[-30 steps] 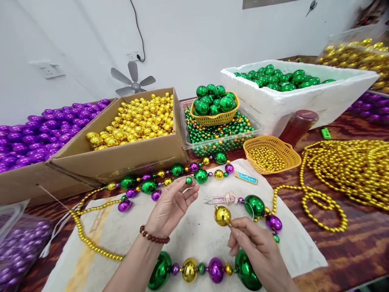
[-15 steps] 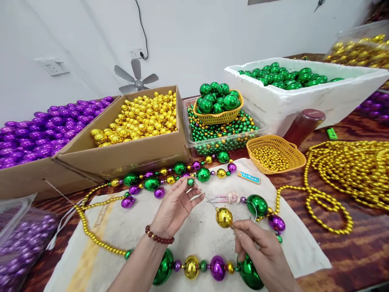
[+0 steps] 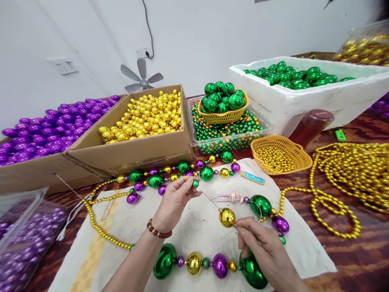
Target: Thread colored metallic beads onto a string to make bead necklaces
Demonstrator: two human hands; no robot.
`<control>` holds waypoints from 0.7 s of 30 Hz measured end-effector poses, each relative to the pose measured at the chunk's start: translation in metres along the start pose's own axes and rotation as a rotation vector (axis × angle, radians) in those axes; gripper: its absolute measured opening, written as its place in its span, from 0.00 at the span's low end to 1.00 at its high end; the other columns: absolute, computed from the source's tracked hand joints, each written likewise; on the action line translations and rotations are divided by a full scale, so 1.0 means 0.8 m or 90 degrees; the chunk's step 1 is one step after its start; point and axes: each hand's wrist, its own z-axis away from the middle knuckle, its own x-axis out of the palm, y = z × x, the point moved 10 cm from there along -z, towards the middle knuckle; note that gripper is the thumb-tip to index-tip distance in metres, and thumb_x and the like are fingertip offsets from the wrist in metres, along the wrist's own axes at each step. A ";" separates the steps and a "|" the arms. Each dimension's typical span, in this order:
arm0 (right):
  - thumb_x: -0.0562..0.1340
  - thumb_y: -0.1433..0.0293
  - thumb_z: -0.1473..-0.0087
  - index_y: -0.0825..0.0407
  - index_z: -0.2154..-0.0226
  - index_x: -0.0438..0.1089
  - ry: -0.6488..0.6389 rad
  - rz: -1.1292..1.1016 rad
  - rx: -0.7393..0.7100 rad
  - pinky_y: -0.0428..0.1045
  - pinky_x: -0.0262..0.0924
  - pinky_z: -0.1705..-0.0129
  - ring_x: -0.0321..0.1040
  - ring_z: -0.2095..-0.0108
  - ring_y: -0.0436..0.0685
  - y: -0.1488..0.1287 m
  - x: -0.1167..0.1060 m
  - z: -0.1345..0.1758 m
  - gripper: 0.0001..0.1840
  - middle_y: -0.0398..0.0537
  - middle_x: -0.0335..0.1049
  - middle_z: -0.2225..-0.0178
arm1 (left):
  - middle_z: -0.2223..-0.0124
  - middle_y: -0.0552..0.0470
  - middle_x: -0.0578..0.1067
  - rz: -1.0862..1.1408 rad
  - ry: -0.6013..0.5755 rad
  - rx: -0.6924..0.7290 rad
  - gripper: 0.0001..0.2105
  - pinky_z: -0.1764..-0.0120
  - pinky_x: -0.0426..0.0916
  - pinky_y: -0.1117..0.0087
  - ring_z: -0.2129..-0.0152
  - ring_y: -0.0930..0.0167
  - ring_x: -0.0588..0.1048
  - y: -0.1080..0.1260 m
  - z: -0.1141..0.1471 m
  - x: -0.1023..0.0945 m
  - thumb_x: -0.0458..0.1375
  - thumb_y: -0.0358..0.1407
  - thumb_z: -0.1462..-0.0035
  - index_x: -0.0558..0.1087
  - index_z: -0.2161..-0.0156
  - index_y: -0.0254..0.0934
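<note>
My left hand (image 3: 174,200), a beaded bracelet (image 3: 158,229) on its wrist, is closed in a pinch on a small green bead (image 3: 195,183). A thin wire or needle (image 3: 209,198) runs from near that bead to a large gold bead (image 3: 227,217) hanging above the cloth. My right hand (image 3: 261,243) is closed, its fingertips pinching at the gold bead's lower right end. Below both hands lies a row of strung beads, among them a large green bead (image 3: 165,261), a gold bead (image 3: 194,263) and a purple bead (image 3: 220,265). A pink thread snipper (image 3: 229,197) rests on the cloth.
A white cloth (image 3: 121,227) covers part of the wooden table. Behind it stand a carton of gold beads (image 3: 133,156), purple beads (image 3: 51,125), a clear tub (image 3: 231,142) and a foam box (image 3: 279,101). An orange basket (image 3: 304,160) and gold bead strands (image 3: 358,174) lie right.
The whole view has shifted slightly, so things appear farther right. My left fingers have closed in more around the green bead. The gold bead stays at my right fingertips.
</note>
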 end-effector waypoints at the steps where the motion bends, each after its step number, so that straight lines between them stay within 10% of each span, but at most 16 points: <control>1: 0.51 0.63 0.34 0.51 0.63 0.65 -0.007 0.007 0.002 0.44 0.58 0.76 0.68 0.81 0.49 0.000 0.001 -0.002 0.12 0.39 0.66 0.78 | 0.71 0.51 0.72 -0.026 -0.008 0.001 0.09 0.58 0.71 0.64 0.71 0.73 0.72 0.001 0.001 0.000 0.58 0.37 0.40 0.78 0.60 0.34; 11: 0.48 0.67 0.34 0.49 0.62 0.65 -0.127 0.229 0.007 0.46 0.63 0.70 0.71 0.77 0.50 0.004 0.008 -0.026 0.12 0.41 0.73 0.70 | 0.74 0.53 0.73 -0.221 0.013 0.085 0.10 0.69 0.64 0.72 0.79 0.76 0.68 0.007 0.029 0.014 0.57 0.38 0.39 0.77 0.66 0.34; 16: 0.50 0.65 0.35 0.48 0.57 0.66 -0.029 0.364 -0.105 0.49 0.65 0.66 0.74 0.64 0.57 -0.030 -0.005 -0.033 0.11 0.49 0.72 0.57 | 0.73 0.54 0.72 -0.259 0.039 0.147 0.10 0.67 0.65 0.71 0.76 0.74 0.71 0.013 0.055 0.035 0.54 0.38 0.37 0.74 0.65 0.36; 21: 0.51 0.68 0.34 0.46 0.56 0.67 -0.131 0.340 -0.164 0.48 0.64 0.68 0.72 0.68 0.55 -0.052 0.041 -0.039 0.11 0.45 0.73 0.62 | 0.72 0.54 0.72 -0.321 0.027 0.213 0.11 0.64 0.66 0.70 0.73 0.73 0.72 0.028 0.075 0.052 0.51 0.37 0.35 0.74 0.65 0.37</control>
